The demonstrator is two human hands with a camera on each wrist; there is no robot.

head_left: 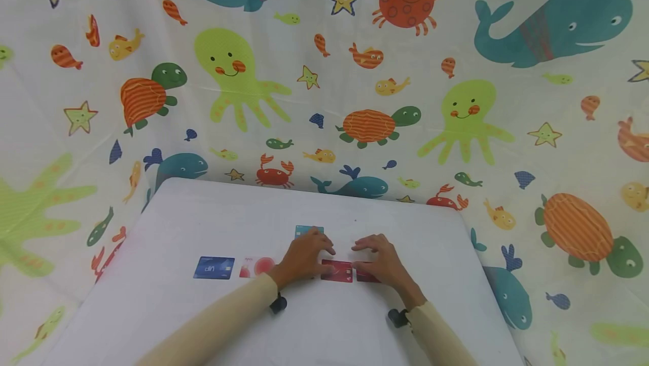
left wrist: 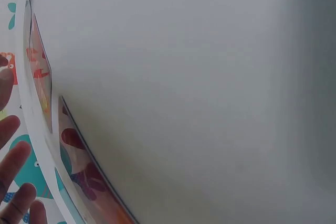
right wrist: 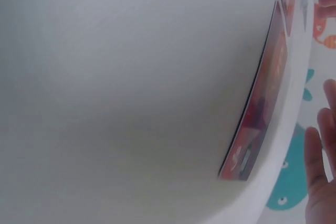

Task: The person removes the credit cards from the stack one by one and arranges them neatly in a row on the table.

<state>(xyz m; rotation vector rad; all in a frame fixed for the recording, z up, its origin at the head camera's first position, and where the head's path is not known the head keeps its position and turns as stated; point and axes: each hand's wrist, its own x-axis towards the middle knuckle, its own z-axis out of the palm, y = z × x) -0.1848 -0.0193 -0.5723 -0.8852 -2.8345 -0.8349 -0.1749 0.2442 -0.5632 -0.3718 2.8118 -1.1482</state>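
My left hand (head_left: 302,258) hovers over the table between a pink-and-white card (head_left: 257,267) and a red card (head_left: 337,271), fingers relaxed and apart. Its thumb reaches the red card's left edge. A second red card (head_left: 367,276) lies just to the right, partly covered by my right hand (head_left: 387,264), whose fingers are loosely bent and point inward. Behind the left fingers a teal card (head_left: 302,230) is partly hidden. Both wrist views show spread fingers beside flat, glossy cards, with a card (left wrist: 86,169) in the left one and a red card (right wrist: 255,108) in the right one.
A blue card (head_left: 214,268) lies at the left end of the row. The white table (head_left: 228,214) has rounded back corners. Behind it hangs a white cloth (head_left: 314,112) printed with sea animals. Black wrist cameras sit at both cuffs.
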